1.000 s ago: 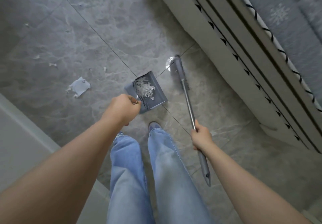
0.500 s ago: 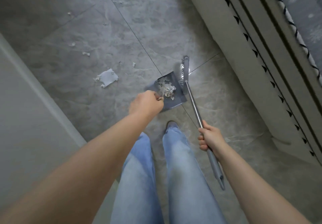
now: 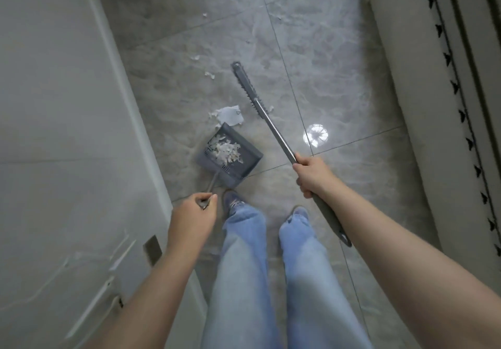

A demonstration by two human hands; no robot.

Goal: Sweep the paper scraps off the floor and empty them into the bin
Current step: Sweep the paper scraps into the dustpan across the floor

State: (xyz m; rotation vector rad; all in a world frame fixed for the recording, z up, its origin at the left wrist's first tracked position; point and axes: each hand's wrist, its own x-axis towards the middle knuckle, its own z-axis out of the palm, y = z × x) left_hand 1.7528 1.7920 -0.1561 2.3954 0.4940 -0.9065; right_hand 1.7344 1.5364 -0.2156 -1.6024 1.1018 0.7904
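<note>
We've got left hand (image 3: 193, 214) gripping dustpan (image 3: 230, 157) handle, right hand (image 3: 311, 176) round broom (image 3: 267, 120). Tilt pan = scraps (image 3: 225, 151) spill; paper (image 3: 230, 115) at mid-frame could skid past lip.

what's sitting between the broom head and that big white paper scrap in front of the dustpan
Nothing visible. Only bare grey tile lies between the grey long-handled broom's head and the large white paper scrap, which lies at the grey plastic dustpan's open front edge.
</note>
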